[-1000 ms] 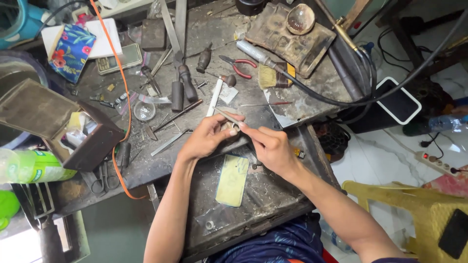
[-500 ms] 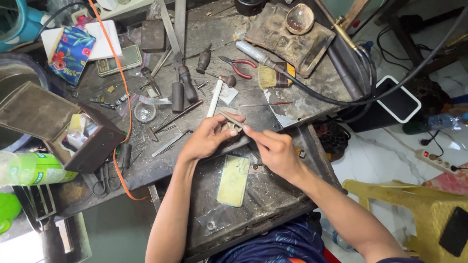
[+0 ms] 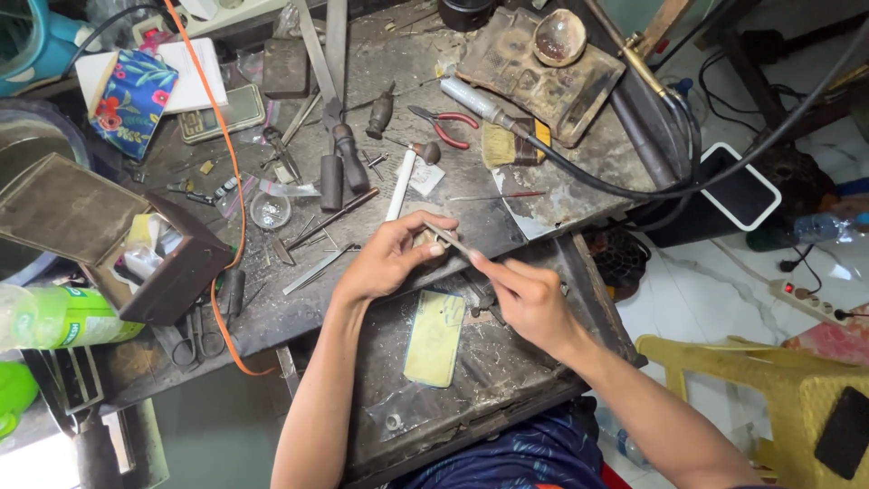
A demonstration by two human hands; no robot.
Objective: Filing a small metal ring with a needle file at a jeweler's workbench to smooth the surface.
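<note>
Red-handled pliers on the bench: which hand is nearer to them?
Left. The left hand lies just below the red-handled pliers, slightly to their left; the right hand sits lower and farther right, closer to the person.

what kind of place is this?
Likely a small metalworking or jeweller's bench: a blowtorch on a hose, red-handled pliers, and a scorched block with a small crucible. Both hands work a thin file.

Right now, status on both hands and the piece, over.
Left hand pinching a small piece at bench edge. Right hand holding thin file against it. Yellow plate just below, clear of both.
</note>
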